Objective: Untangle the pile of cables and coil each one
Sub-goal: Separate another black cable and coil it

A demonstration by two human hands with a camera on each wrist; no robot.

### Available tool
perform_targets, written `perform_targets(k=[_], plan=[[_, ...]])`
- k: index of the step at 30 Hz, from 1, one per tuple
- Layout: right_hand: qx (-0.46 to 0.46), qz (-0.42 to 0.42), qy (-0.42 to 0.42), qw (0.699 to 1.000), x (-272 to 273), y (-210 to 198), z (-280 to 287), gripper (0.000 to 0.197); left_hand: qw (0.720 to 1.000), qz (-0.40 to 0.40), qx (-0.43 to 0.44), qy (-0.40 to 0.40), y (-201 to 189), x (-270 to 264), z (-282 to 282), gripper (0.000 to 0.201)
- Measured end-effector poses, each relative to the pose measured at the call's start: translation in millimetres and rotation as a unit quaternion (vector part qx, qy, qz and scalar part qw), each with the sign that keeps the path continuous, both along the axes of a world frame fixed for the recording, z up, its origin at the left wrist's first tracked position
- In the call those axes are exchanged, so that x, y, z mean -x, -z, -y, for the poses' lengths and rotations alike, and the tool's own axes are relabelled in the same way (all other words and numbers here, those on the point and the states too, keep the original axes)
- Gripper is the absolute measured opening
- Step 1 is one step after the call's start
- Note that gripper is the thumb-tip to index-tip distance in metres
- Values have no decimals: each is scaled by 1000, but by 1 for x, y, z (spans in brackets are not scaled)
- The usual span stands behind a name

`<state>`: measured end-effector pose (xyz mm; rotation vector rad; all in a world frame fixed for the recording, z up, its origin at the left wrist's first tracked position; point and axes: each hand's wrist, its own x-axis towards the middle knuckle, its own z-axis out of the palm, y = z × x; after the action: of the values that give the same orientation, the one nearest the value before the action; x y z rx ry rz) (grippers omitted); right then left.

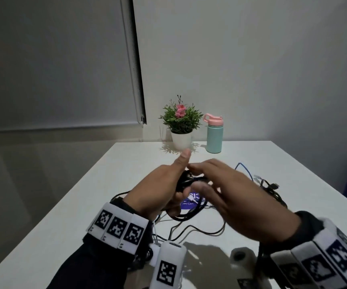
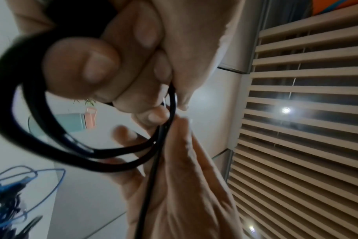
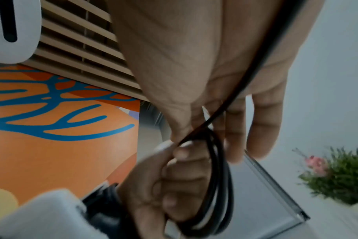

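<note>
Curling your left hand (image 1: pixel 158 190) round the black cable's (image 1: pixel 186 180) finished loops above the table (image 1: pixel 80 201) keeps the coil from springing apart, so your right hand (image 1: pixel 231 195), fingers nearly straight and gripping nothing firmly, can guide the free strand around.

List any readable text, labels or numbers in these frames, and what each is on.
Purple card on the table, under the cables: white print, partly hidden and too blurred to read.
Wrist bands: square black-and-white marker patterns with tiny characters beside them, too small to read.
Teal bottle and plant pot: no text visible.
Both wrist views: none.
</note>
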<state>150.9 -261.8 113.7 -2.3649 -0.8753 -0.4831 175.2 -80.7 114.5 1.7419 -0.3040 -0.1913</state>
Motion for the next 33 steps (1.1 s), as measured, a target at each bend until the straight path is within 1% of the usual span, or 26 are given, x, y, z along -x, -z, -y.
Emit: perform_targets(k=[2,4,5,7,9,11,12,13,16,17,19,20,21,23,25,26,28,30,31,32,33], plan=[[-1,-18,-25,1000,1,3,-4,40,1000,-22,13,7,0,3,5,75],[1,-16,-12,1000,-2,3,-2,41,999,-45,23,3,0,5,6,75],[-3,-19,-4,1000,-3,3,0,38,998,-49,30,-3,0,5,6,75],[-23,-27,10,999,-7,4,4,28,998,-35,48,-27,1,3,9,75],[-29,-14,22,999,-9,8,2,21,996,3,65,-67,2,0,13,73],[-33,0,30,999,-11,10,-1,21,989,23,109,-94,1,-1,16,68],[-36,6,36,999,-12,10,-2,27,987,22,132,-85,1,-1,16,68],[-39,16,47,998,-13,10,-1,35,987,20,147,-60,3,-1,17,66],[-52,37,99,993,-19,7,8,52,987,14,155,34,6,-1,20,49],[-55,40,109,992,-22,6,12,53,984,-10,173,52,5,-1,18,47],[-57,56,119,990,-23,4,14,52,971,-77,211,85,2,0,11,51],[-61,64,121,989,-23,5,13,51,966,-100,216,100,1,0,7,50],[-68,67,120,988,-22,5,12,49,965,-111,213,107,-1,1,4,46],[-98,60,109,987,-21,7,9,41,973,-95,194,86,-3,1,1,39],[-140,31,92,985,-21,5,11,36,984,-44,172,28,-2,-2,2,34],[-154,0,80,985,-23,3,15,36,985,-21,169,-1,-1,-4,2,32],[-163,-105,20,981,-24,-3,27,31,982,8,185,-48,-2,-8,0,30],[-142,-222,-49,963,-23,-4,40,23,974,41,202,-90,-4,-12,-4,29],[-123,-264,-69,954,-23,-4,44,24,971,57,207,-107,-4,-14,-7,30],[-108,-285,-75,950,-22,-3,47,27,968,67,210,-116,-4,-16,-10,30],[-110,-285,-67,950,-23,-3,48,28,968,68,211,-115,-4,-18,-13,31]])
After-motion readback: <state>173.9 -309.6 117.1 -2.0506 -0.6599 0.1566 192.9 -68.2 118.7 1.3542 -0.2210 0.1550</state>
